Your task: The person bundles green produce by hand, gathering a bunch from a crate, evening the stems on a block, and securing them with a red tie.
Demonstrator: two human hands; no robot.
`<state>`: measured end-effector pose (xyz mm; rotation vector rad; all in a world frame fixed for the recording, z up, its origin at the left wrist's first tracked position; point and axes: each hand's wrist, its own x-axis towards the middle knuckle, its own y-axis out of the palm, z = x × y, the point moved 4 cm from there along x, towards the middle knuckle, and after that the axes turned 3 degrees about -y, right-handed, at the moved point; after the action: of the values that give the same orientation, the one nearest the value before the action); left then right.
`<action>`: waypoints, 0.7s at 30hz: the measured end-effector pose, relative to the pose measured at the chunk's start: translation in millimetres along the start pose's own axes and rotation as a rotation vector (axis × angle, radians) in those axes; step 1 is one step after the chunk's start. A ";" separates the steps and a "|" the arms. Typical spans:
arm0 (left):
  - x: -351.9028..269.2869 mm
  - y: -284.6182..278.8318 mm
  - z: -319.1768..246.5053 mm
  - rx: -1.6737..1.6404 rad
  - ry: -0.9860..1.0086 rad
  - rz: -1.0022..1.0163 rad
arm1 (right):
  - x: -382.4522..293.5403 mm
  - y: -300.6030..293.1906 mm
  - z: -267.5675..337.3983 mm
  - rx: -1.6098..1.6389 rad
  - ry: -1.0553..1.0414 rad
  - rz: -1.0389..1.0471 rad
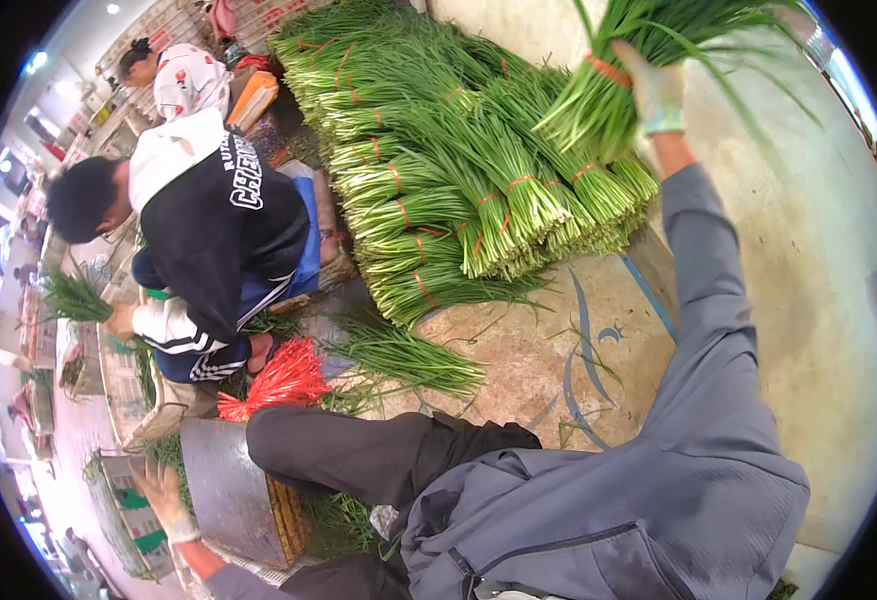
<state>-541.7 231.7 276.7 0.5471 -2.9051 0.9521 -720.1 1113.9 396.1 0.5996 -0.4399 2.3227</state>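
My right hand [656, 86], in a stained pale glove, grips a bundle of long green leafy stalks [603, 97] bound with an orange-red band. It is raised above the right end of a large stack of similar banded bundles [438, 172]. My left hand [157, 491], also with a pale glove cuff, is held out with fingers spread beside a dark board [228, 480] with a worn yellow edge. Loose green stalks [416, 360] lie below the stack, near my knee. A bunch of red plastic ties [281, 382] lies by my knee.
A co-worker [206, 225] in a black and white top sits at the left, holding green stalks [75, 296]. Another person [187, 82] sits behind. Woven baskets [127, 390] and a crate with green parts [135, 510] stand at the left. A pale wall [806, 300] rises on the right.
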 end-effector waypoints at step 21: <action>-185.6 -52.3 42.1 -0.161 -0.465 -0.302 | -312.6 183.9 -212.5 -0.676 -0.053 1.150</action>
<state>-346.8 227.1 245.9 1.3006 -3.1012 0.6085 -705.5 914.2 26.4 0.0175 -1.8803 2.8556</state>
